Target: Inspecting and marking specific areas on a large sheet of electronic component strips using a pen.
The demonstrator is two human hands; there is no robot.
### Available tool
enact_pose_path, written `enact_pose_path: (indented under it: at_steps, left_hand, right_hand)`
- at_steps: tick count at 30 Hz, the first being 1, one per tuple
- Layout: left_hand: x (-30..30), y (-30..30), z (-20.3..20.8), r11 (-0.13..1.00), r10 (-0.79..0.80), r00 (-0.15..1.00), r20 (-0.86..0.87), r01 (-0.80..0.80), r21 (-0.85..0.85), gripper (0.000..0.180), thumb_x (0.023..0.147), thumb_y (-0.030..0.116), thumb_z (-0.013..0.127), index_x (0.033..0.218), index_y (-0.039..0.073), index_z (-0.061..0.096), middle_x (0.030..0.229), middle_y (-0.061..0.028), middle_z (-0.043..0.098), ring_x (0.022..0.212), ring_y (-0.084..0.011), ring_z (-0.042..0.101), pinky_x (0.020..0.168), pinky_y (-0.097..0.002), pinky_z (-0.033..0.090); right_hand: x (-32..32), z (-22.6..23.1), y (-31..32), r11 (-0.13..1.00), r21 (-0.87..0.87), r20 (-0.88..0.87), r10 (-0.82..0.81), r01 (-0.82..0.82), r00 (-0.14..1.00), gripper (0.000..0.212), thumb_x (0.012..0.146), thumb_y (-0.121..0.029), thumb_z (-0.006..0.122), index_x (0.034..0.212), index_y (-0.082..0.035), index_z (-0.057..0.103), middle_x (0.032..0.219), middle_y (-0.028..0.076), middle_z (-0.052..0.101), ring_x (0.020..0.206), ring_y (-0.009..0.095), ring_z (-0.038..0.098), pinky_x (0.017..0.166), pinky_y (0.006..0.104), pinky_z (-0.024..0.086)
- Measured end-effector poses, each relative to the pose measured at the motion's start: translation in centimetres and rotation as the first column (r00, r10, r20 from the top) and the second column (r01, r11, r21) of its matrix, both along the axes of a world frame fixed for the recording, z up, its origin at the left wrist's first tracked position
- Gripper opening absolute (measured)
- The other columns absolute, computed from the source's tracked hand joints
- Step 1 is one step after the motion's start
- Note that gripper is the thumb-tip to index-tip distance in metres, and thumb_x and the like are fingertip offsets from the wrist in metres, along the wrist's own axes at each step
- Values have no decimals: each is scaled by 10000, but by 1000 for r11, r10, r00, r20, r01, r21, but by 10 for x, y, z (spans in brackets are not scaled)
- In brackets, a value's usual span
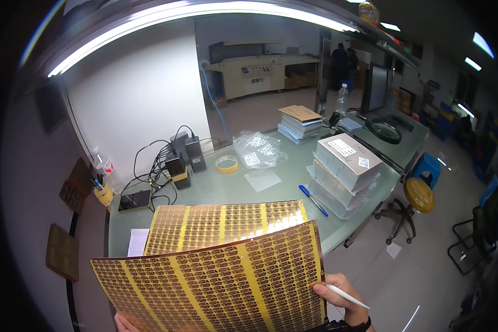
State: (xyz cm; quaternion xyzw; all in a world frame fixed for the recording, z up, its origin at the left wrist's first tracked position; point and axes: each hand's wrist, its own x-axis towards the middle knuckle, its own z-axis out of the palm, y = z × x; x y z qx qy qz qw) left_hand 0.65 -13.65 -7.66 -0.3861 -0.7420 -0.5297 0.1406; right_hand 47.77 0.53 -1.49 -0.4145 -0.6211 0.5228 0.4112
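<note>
A large flexible circuit sheet, yellow with rows of dark copper patterns, is held up tilted in front of me. My right hand grips its right edge, thumb on the face. A white pen-like stick is also tucked in that hand, pointing down to the right. At the lower left, my left hand holds the bottom edge; only some fingers show, the rest being behind the sheet or out of view. Behind the held sheet, a similar circuit sheet lies on the table, partly covered.
On the glass-topped table are a blue pen, wrapped stacks, a tape roll, clear plastic bags, black power adapters with cables, and a phone. A yellow stool stands at the right.
</note>
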Motion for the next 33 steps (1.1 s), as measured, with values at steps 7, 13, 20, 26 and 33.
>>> enact_pose_path:
  at_steps: [7, 13, 20, 26, 33]
  left_hand:
    - [-1, 12, 1, 1000, -23, 1000, 5, 23, -5, 325, 959, 234, 383, 999, -41, 551, 812, -143, 589, 722, -244, 544, 648, -328, 447]
    - [-3, 19, 3, 999, -36, 999, 5, 36, -17, 317, 955, 231, 395, 997, -39, 554, 813, -143, 592, 719, -245, 547, 646, -327, 448]
    - [-3, 24, 10, 999, -46, 999, 4, 46, -26, 307, 950, 229, 409, 995, -36, 558, 814, -144, 595, 716, -246, 551, 643, -326, 449]
    - [-3, 26, 16, 998, -54, 999, 6, 55, -39, 299, 945, 226, 421, 993, -34, 561, 814, -144, 598, 714, -248, 554, 640, -326, 450]
    - [-3, 29, 25, 996, -63, 998, 9, 63, -59, 290, 940, 223, 435, 991, -31, 565, 815, -145, 601, 711, -249, 557, 638, -325, 451]
  right_hand:
    - [0, 4, 0, 1000, 1, 24, 30, -30, 999, 296, 863, -277, 607, 894, 13, 659, 677, 73, 632, 625, 116, 571, 579, 248, 456]
    - [2, -1, 2, 998, 45, 57, 34, -37, 998, 302, 860, -288, 610, 877, 10, 660, 662, 78, 633, 599, 125, 577, 569, 249, 458]
    - [4, 7, 1, 996, 56, 98, 65, -71, 993, 303, 863, -290, 607, 878, 7, 662, 660, 79, 633, 599, 125, 580, 566, 252, 457]
    - [4, 6, -1, 995, 59, 66, 76, -80, 995, 297, 866, -282, 604, 885, 9, 658, 661, 78, 632, 610, 124, 584, 567, 252, 454]
    - [3, 2, 0, 993, 83, 60, 76, -81, 995, 279, 868, -262, 602, 889, 11, 656, 662, 84, 633, 602, 128, 586, 562, 253, 457]
